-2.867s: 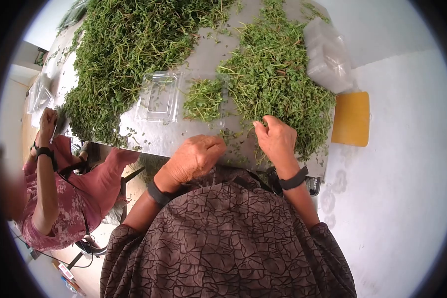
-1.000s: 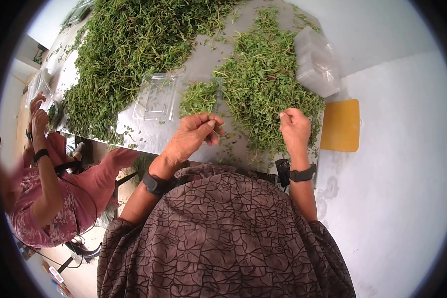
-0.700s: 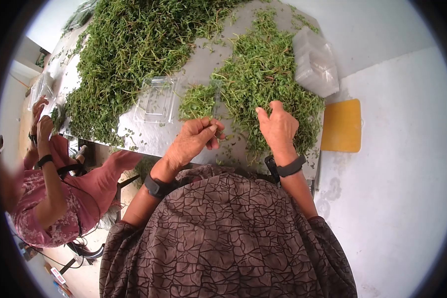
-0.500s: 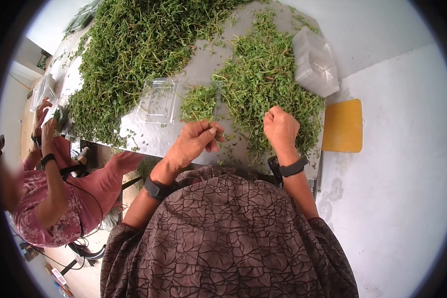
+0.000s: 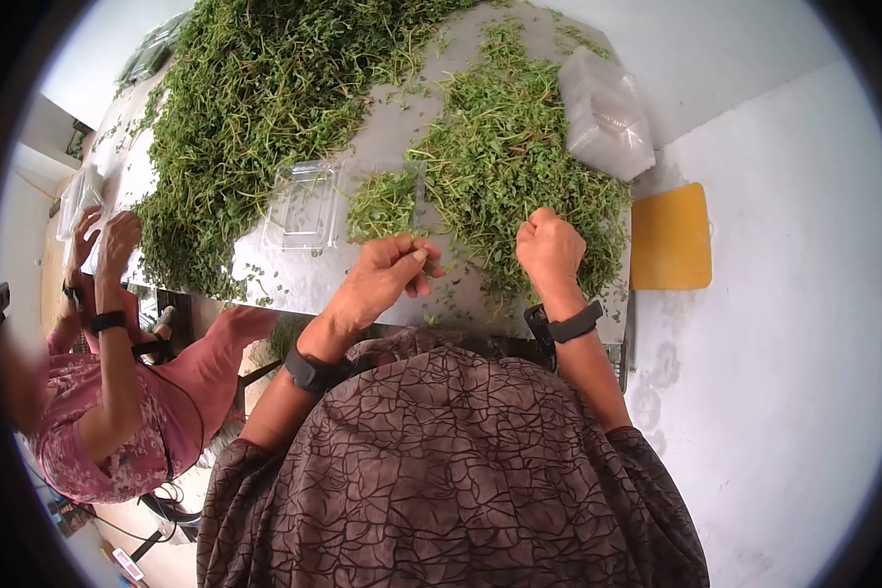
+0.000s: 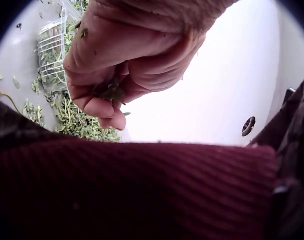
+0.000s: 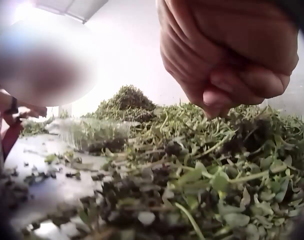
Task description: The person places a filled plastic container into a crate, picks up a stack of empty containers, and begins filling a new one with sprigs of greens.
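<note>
Small green leaves are held between the thumb and curled fingers of my left hand [image 5: 387,277], near the table's front edge; the left wrist view shows a dark leaf [image 6: 112,91] inside its grip. Just beyond lies an open clear plastic box, its tray half holding greens [image 5: 382,204] and its other half [image 5: 304,208] flat to the left. My right hand [image 5: 554,253] is over the near part of the right pile of leafy stems [image 5: 510,147]. In the right wrist view, the fingers of that hand [image 7: 232,60] are curled above the stems, with nothing visible in them.
A larger heap of greens [image 5: 255,108] covers the table's left and far side. Stacked clear boxes [image 5: 608,116] stand at the right edge, beside a yellow panel [image 5: 670,237]. At the left, another person in pink [image 5: 118,421] has both hands at the table.
My right hand moved left, its thumb and fingers parted, then closed again. Since the earliest frame, my left hand has turned and now shows leaves. The other person's nearer hand has risen.
</note>
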The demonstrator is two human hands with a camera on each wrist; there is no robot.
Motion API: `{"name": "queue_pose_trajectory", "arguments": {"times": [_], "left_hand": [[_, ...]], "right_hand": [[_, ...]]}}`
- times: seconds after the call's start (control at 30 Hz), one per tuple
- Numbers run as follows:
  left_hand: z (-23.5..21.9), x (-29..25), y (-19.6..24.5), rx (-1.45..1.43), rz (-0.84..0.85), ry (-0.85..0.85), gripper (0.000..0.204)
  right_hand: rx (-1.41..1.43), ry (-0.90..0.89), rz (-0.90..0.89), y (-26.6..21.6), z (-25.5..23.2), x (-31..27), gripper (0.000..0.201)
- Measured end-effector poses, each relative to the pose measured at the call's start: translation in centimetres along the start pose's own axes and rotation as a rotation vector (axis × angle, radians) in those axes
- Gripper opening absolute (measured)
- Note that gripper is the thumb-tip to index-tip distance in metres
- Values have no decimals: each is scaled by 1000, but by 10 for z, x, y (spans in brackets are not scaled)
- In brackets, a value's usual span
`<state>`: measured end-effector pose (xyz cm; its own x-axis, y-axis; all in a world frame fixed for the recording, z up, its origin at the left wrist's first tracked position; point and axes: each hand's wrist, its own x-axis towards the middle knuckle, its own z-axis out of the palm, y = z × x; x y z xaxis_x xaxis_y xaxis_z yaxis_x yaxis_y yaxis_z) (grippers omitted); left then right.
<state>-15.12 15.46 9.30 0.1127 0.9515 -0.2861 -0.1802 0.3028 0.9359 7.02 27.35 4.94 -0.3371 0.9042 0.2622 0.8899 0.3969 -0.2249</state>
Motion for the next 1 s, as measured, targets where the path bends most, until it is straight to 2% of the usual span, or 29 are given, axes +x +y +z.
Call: {"name": "queue_pose_trajectory", "arguments": {"times": [0.07,0.1,0.13,0.2,0.23,0.27,0.33,0.37,0.43,0.47,0.5,0.6,0.67,0.7,0.77,0.8,0.87,0.9,0.97,1.0], "left_hand": [[-2,1,-1,-6,-22,29,28],[-2,1,1,-7,-23,29,28],[0,3,5,-14,-11,31,29],[5,8,8,-21,1,34,29],[11,11,9,-24,24,19,30],[14,14,9,-28,46,-1,31],[20,19,7,-23,51,-71,31],[23,21,6,-16,55,-132,30],[22,18,3,-53,71,-113,28],[19,16,1,-89,84,-84,26],[17,14,0,-78,61,-9,22],[1,8,-2,-164,34,4,20],[5,5,-1,-174,29,59,19],[5,4,0,-169,23,79,18],[7,2,0,-164,17,99,18],[7,2,0,-156,12,100,18],[8,2,0,-147,11,103,17],[9,2,1,-146,8,105,18],[10,1,1,-140,3,109,18],[10,0,1,-119,-3,111,19]], "right_hand": [[341,77,180,-11,-23,3,14],[458,37,231,-14,-32,4,9],[457,35,231,-20,-43,3,9],[697,-140,224,-34,-59,0,9],[720,-154,182,-44,-59,-5,8],[756,-137,62,-54,-59,-12,9],[674,-232,-98,-67,-63,-19,7],[667,-226,-91,-67,-64,-19,7],[899,-276,-64,-64,-65,-21,7],[895,-270,-55,-58,-66,-20,7],[843,-201,38,-46,-67,-18,7],[629,-42,275,3,-60,-4,12],[262,-31,390,29,-62,8,18],[261,-30,391,44,-57,13,18],[-99,107,322,75,-38,18,23],[-100,108,323,82,-33,22,23],[20,-93,569,94,-23,30,21],[23,-92,568,96,-18,33,21],[496,-183,758,101,-10,36,17],[500,-183,759,97,-14,36,17]]}}
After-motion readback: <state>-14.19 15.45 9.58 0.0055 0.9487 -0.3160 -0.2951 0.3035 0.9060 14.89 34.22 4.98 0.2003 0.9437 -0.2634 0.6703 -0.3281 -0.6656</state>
